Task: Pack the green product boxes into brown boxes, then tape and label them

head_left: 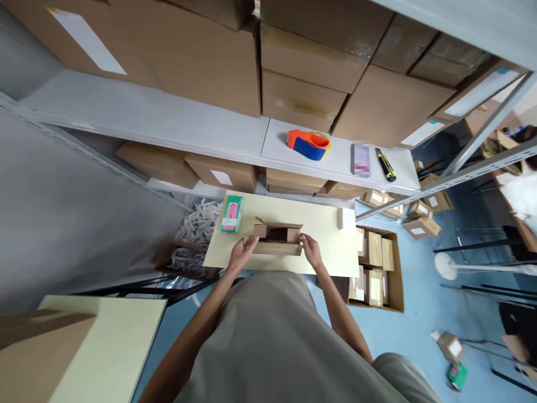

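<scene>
A small brown cardboard box [277, 248] lies on the pale yellow table with its top flaps standing out and its dark inside showing. At its left end, my left hand [241, 253] pinches the side near the front flap. My right hand [311, 251] is closed on the opposite end, fingertips at the right edge. Left of the box lies a green package with a pink front [231, 215]. A small white box [346, 219] stands near the table's right end.
On the shelf [201, 117] above sit an orange and blue tape dispenser [309, 144], a phone [361, 160] and a yellow-black utility knife [386, 165]. A large carton [396, 271] of small boxes stands at right. Metal posts frame the shelves.
</scene>
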Demonstrator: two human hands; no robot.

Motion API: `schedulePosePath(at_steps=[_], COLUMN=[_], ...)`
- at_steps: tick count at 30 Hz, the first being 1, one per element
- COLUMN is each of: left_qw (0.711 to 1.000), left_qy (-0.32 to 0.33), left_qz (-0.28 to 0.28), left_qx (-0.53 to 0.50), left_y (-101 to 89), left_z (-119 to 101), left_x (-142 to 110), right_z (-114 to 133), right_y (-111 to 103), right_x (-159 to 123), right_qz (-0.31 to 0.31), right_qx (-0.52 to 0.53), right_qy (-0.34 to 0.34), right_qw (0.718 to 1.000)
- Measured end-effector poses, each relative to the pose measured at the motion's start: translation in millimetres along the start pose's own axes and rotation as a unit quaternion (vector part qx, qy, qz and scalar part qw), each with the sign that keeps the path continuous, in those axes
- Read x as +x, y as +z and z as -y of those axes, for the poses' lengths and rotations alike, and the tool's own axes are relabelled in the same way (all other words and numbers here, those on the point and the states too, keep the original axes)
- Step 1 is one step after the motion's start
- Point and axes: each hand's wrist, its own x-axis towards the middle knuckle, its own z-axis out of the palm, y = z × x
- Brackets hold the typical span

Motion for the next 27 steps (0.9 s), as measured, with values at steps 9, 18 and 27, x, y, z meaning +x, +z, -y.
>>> schedulePosePath(at_steps=[9, 18, 27], left_qw=[0.981, 0.893, 0.792], left_qy=[-0.069, -0.094, -0.184], left_qz=[-0.169, -0.396, -0.521], left_qx=[-0.065, -0.190, -0.260], left_y=[-148.9, -284.4, -337.1], left_z=[54.1, 150.2, 241.9], left_x=[-105.5, -259.4, -352.8], right_z=[84.0, 139.8, 158.4], right_y=[90.9, 296.3, 453.1], right_x=[-70.5, -135.6, -195.9], right_qz=[0.184, 0.419, 0.576], right_qx=[0.040, -0.073, -0.143], right_qy=[-0.035, -0.204, -0.217], right_qw=[0.981, 0.882, 0.775])
